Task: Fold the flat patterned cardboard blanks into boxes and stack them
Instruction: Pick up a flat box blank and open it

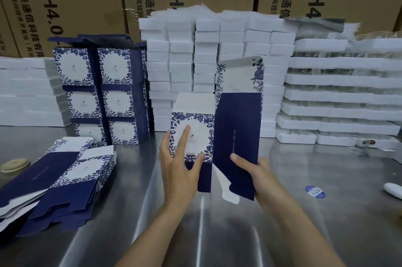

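Both hands hold one cardboard blank upright above the steel surface. Left hand presses straight, spread fingers against the patterned front panel. Right hand grips the navy side panel at its lower edge. Flat blanks lie at left, with folded boxes stacked behind them.

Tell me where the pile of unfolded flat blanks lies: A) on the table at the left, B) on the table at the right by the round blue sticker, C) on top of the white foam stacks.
A: the fanned pile of flat blanks lies on the steel table at the left, in front of the stacked folded boxes.
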Tool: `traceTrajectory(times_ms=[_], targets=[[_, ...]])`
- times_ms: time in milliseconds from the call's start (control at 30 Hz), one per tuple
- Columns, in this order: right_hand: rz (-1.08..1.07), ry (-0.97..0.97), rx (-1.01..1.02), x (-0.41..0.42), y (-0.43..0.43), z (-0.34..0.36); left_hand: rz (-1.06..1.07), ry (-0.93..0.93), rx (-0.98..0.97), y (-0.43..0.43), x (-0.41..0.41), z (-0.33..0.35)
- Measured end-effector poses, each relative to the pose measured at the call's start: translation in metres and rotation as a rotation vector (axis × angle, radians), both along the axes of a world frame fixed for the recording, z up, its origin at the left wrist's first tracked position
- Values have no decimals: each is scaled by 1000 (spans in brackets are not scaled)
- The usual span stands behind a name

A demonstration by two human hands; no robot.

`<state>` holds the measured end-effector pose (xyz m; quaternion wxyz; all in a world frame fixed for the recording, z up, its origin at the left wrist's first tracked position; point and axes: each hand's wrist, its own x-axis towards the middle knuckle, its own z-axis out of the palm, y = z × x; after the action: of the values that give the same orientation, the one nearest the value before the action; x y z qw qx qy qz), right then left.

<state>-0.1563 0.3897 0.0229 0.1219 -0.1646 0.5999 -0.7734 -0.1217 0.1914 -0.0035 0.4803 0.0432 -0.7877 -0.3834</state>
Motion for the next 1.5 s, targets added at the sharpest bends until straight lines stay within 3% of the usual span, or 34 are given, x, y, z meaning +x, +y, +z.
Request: traceTrajectory(times_ms=[167, 367, 500, 633, 733, 900, 1133, 1300, 1400, 1500], targets=[[-214, 113, 88, -11, 25, 4, -416, -63, 742, -24, -9, 9], [-265, 42, 153, -14, 25, 1, -511, -171, 860, -28, -9, 9], [-194, 23, 212, -17, 24, -5, -713, -411, 966, -26, -5, 8], [-135, -33, 212, -17, 23, -5, -753, -529, 956, -24, -2, 6], [-82, -47, 186, -15, 24, -5, -699, -476, 961, -23, 1, 7], [-174, 4, 187, -17, 22, -3, -641, -373, 899, -16, 3, 14], [-268, 107, 158, -15, 21, 3, -524, -200, 661, -9, 4, 21], [-380, 436, 346, 0, 2, 1, -483, -119, 414, 3, 5, 16], [-410, 714, 690, 13, -18, -8, -500, -210, 263, 19, 6, 10], [-427, 817, 877, 23, -36, -20, -655, -280, 197, 37, 6, -1]])
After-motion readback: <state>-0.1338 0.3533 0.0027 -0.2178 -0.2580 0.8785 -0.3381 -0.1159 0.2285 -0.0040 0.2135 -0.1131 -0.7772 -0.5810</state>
